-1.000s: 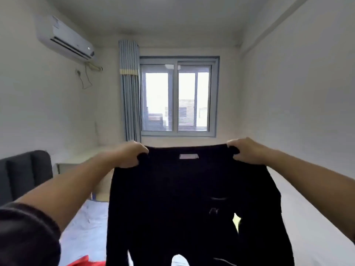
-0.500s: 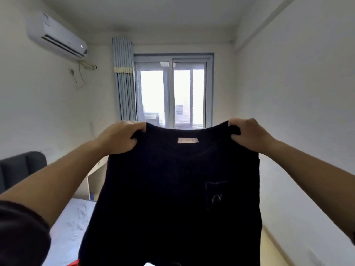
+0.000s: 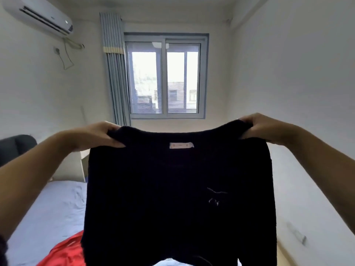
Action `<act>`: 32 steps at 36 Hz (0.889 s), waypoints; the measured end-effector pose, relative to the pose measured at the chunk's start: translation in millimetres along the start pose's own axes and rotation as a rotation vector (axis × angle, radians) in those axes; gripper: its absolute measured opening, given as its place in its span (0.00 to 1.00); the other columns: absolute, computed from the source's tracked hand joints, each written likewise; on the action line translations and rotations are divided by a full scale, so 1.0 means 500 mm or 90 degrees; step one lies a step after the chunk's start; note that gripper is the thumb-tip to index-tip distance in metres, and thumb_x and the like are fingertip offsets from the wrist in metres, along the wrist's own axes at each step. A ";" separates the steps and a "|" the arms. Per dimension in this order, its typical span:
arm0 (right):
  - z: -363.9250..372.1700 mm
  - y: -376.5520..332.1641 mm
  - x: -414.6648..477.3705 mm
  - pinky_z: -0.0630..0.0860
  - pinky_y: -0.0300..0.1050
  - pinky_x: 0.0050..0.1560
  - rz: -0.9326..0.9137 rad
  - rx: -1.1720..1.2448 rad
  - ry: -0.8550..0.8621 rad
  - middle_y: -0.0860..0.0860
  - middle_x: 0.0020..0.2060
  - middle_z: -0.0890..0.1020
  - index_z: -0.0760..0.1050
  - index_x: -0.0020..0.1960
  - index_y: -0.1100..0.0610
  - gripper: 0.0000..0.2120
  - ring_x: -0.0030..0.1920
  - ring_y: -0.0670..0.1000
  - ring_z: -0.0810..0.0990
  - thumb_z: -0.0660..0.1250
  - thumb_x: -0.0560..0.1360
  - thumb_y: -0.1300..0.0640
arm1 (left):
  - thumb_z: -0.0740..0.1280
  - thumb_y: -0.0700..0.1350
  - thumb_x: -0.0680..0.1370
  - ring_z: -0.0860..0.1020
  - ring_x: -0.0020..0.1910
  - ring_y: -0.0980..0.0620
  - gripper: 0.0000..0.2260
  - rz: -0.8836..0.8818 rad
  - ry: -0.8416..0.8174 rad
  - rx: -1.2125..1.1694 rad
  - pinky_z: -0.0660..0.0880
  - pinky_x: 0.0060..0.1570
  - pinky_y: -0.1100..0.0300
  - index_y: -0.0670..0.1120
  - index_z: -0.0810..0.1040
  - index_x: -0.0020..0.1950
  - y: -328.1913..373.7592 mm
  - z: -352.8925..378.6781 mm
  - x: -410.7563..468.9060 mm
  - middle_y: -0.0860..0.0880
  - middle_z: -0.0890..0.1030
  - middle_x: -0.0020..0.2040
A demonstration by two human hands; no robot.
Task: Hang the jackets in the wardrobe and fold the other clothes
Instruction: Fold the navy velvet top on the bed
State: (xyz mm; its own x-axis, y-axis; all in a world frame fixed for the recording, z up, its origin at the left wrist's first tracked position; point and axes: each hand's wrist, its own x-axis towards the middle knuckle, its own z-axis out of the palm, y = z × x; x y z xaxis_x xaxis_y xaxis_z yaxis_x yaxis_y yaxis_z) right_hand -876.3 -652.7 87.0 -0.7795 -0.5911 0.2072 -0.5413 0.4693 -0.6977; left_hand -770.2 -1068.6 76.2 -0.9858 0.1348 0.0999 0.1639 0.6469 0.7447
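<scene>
Black sweater (image 3: 178, 192) held up at chest height, spread flat, label side facing camera, hem hanging over bed (image 3: 48, 204). Left hand (image 3: 99, 136) and right hand (image 3: 263, 128) each pinch one shoulder — fingers curled round knit. Step: likely squaring up for fold. Next — lower flat onto bed, clear of red garment (image 3: 63, 252).

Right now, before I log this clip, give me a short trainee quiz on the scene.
1. True or false: the left hand and the right hand each grip a top corner of the dark sweater.
2. The garment on the bed is: A red, B green, C yellow.
3. Fill in: the pale label sits by the sweater's ____.
Key: 1 true; 2 A; 3 neckline.
</scene>
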 end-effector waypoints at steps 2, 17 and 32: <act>-0.023 -0.010 -0.007 0.81 0.45 0.42 0.019 0.036 -0.050 0.54 0.43 0.85 0.81 0.52 0.59 0.14 0.42 0.53 0.85 0.65 0.73 0.73 | 0.81 0.44 0.61 0.83 0.48 0.41 0.20 -0.013 -0.051 -0.069 0.81 0.45 0.56 0.41 0.84 0.50 0.011 -0.021 -0.003 0.37 0.83 0.51; -0.039 0.082 0.288 0.56 0.37 0.25 0.260 -0.188 0.017 0.50 0.27 0.67 0.80 0.42 0.60 0.03 0.26 0.48 0.61 0.68 0.72 0.60 | 0.64 0.36 0.72 0.67 0.19 0.51 0.07 -0.285 0.136 0.298 0.63 0.19 0.69 0.40 0.74 0.34 -0.042 -0.033 0.294 0.47 0.68 0.22; 0.248 0.343 0.456 0.66 0.47 0.67 0.246 -0.174 -0.048 0.52 0.74 0.62 0.48 0.78 0.43 0.39 0.71 0.54 0.65 0.66 0.75 0.55 | 0.62 0.48 0.80 0.63 0.72 0.45 0.34 -0.297 0.041 0.048 0.63 0.67 0.54 0.48 0.44 0.79 -0.320 0.232 0.469 0.44 0.56 0.77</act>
State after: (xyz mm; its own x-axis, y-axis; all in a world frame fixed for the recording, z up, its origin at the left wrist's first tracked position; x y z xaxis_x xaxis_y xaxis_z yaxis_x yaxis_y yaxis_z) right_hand -1107.6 -788.1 -70.4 -0.9203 -0.3806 -0.0900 -0.2871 0.8138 -0.5053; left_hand -1023.4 -1053.6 -96.2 -0.9544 -0.2289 -0.1918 -0.2977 0.6797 0.6704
